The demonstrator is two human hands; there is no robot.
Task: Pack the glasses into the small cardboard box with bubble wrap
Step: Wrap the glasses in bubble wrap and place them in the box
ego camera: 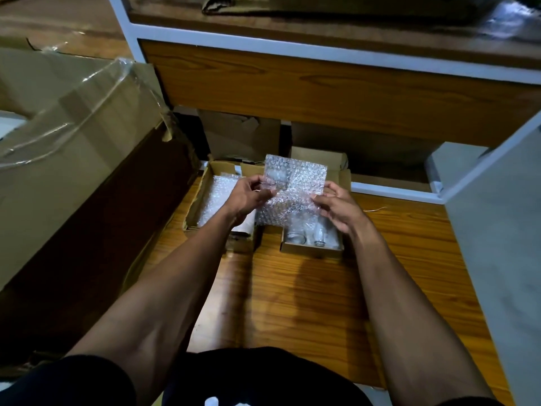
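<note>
Holding a clear bubble-wrap sheet (pixel 294 189) pinched between left hand (pixel 248 197) and right hand (pixel 336 210), a person hovers over clear glasses (pixel 304 235) in the small brown cardboard box (pixel 311 249) at twelve o'clock; a skewed drop could leave rims uncushioned.

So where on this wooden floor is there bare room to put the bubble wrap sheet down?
The bare wooden floor between the forearms, nearer than the small cardboard box, is free. So is the strip right of that box toward the white frame. It is crowded at the left, where the second box adjoins the large carton.
</note>
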